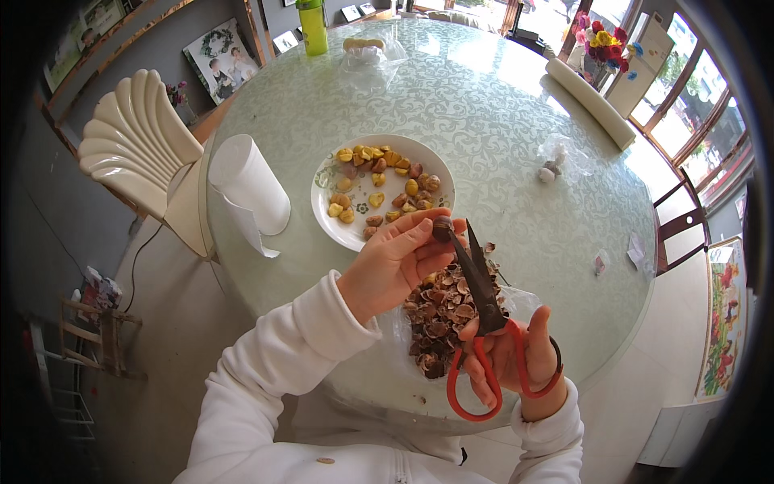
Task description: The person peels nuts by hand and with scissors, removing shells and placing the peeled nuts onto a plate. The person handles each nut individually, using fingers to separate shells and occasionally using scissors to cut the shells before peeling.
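My left hand holds a dark brown chestnut between thumb and fingers, just past the near rim of a white plate. My right hand grips scissors with red handles; their dark blades are parted, and one blade's tip is close to the chestnut. Whether it touches cannot be told. Peeled yellow chestnuts and brownish ones lie spread on the plate. Below the hands, a heap of brown chestnut shells rests on a clear plastic bag.
On the round, glass-topped table stand a white paper roll at left and a green bottle at the far edge. Plastic bags lie at right and far back, near a rolled cream mat. A cream chair stands at left.
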The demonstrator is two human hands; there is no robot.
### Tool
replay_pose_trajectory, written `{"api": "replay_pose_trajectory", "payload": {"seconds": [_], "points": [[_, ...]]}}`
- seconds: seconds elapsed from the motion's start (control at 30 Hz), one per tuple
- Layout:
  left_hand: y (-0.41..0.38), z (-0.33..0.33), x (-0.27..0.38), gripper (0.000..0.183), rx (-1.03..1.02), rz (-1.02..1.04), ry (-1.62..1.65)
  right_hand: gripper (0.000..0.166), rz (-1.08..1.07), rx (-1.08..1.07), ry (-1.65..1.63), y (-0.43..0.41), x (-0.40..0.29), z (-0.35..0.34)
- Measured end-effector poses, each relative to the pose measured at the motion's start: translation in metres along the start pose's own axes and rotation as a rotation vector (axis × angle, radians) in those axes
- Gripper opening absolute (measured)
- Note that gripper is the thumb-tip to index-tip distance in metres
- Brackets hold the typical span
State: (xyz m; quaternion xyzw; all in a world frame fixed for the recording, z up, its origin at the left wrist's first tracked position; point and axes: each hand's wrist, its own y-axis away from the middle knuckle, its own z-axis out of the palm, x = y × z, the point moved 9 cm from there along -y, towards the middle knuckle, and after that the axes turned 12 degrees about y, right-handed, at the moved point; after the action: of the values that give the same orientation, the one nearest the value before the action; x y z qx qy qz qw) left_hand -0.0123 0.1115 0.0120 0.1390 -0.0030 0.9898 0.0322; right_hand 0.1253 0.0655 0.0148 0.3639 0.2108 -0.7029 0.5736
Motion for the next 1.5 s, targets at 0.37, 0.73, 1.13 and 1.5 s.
{"api": "replay_pose_trajectory", "payload": {"seconds": [0.37,0.73,1.13,1.5], "points": [[0.0,0.002,-0.002,0.031,-0.043,0.015,0.052,0.094,0.012,-0.066,-0.115,-0.001,0.003,0.005],[0.001,0.006,-0.004,0.032,-0.054,0.005,-0.05,0.086,0.008,0.016,-0.057,0.0,0.001,0.002],[0.002,0.01,0.003,0.031,-0.076,0.039,-0.228,0.084,0.128,0.082,-0.008,0.002,0.005,-0.002],[0.002,0.012,0.009,0.03,-0.056,0.081,-0.344,0.087,0.096,0.09,0.045,0.003,0.004,-0.004]]}}
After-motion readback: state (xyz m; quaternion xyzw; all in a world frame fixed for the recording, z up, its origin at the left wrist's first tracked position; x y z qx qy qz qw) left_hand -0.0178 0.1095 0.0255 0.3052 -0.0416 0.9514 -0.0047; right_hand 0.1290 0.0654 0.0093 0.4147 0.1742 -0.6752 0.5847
